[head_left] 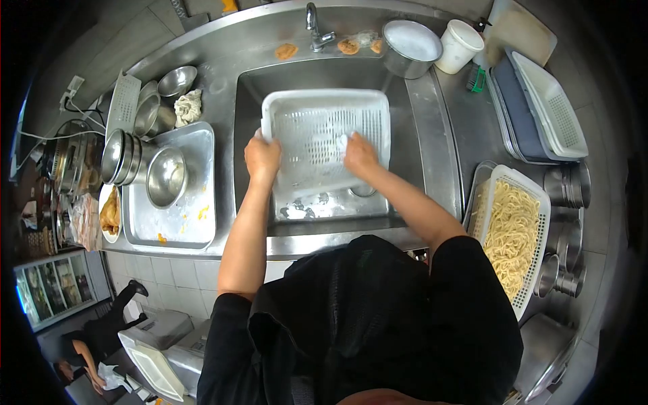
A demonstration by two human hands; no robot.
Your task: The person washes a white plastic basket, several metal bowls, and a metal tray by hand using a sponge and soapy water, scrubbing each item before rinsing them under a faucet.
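The stainless-steel table (219, 94) has a sink (407, 128) set into it. On it at left — a metal tray (192, 226), with a crumpled cloth (188, 108) and steel bowls (177, 81) behind. Along the back — orange-brown pieces (286, 51) beside the tap (312, 20), a pot (408, 67) and a white bucket (451, 62).

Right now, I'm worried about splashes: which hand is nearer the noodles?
Right. The right hand is over the sink basket, left of the noodles; the left hand holds that basket's left side, farther from them.
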